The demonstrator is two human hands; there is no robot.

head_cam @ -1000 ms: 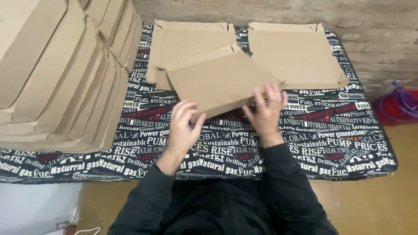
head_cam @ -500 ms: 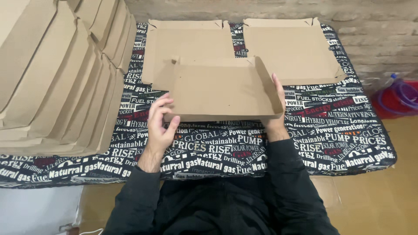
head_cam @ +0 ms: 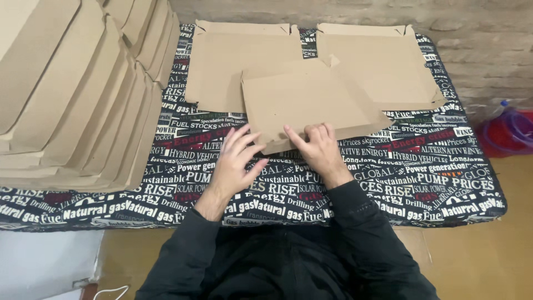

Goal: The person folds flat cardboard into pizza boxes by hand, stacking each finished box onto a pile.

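You work at a table (head_cam: 388, 183) covered in a black cloth printed all over with white and red lettering. Behind it runs a rough brick wall (head_cam: 472, 22), and a red and purple plastic container (head_cam: 508, 130) sits on the tan floor off the table's right end.

Three flat brown cardboard blanks lie on the cloth. Two rest side by side at the far edge, the left blank (head_cam: 233, 66) and the right blank (head_cam: 383, 61), each with small tabs along its far side. The third, the cardboard sheet (head_cam: 305, 103) under your hands, overlaps both of them at the middle of the table. Its long axis runs left to right, turned slightly so the right end sits a little farther from you, and its near edge lifts a bit off the cloth. On the left stands a slanted stack of folded boxes (head_cam: 72, 94); I count roughly seven, though the exact number is hard to tell.

Your left hand (head_cam: 236, 161) lies open, fingers spread, touching the sheet's near left corner. Your right hand (head_cam: 316, 147) presses flat on the near edge, gripping nothing. The hands are just beside each other.
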